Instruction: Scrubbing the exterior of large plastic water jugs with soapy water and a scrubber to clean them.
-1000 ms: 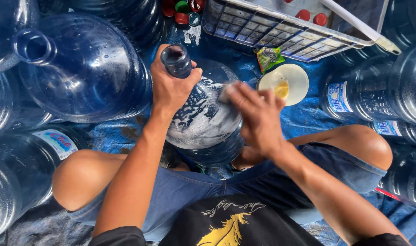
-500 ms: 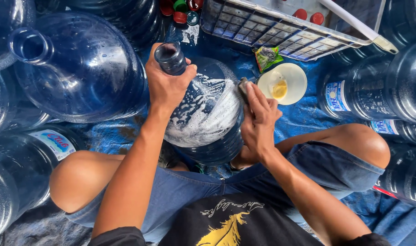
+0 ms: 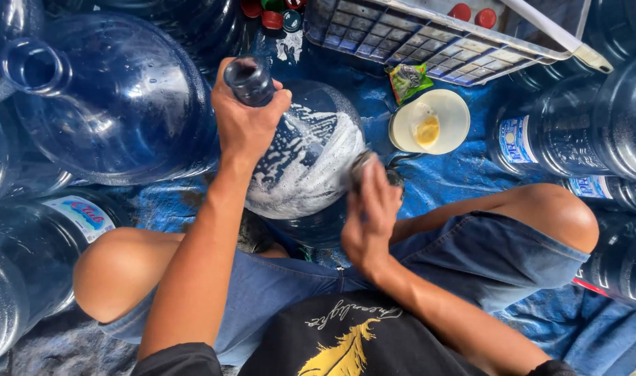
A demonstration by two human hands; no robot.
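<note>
Since half a second ago the right hand [image 3: 370,223] has slid from the upper right shoulder of the soapy water jug [image 3: 307,163] down to its lower right flank, and the suds now streak further across the dome. That hand's grip is curled closed around a small scrubbing pad [image 3: 363,166], pressed flat against the jug wall. The left hand [image 3: 245,118] has stayed where it was, its grip wrapped closed around the jug's neck [image 3: 248,80], steadying it.

The jug stands between the person's bent knees on a blue tarp [image 3: 464,174] spread on the floor, its mouth tilted away from the body. Just right of the jug lies a pale round dish [image 3: 429,122] with a yellowish dab in it, and a small green sachet [image 3: 408,78] sits just above that dish. A white plastic crate [image 3: 429,35] lies beyond the jug, and other empty blue jugs [image 3: 116,104] crowd in on its left and right.

The jug looks light, being empty, and stiff but slightly springy in its thin clear wall. Coated in foam, the round body is probably slippery and offers nothing to catch. The narrow neck seems the sure place to hold it, with the free palm only bracing the side.
</note>
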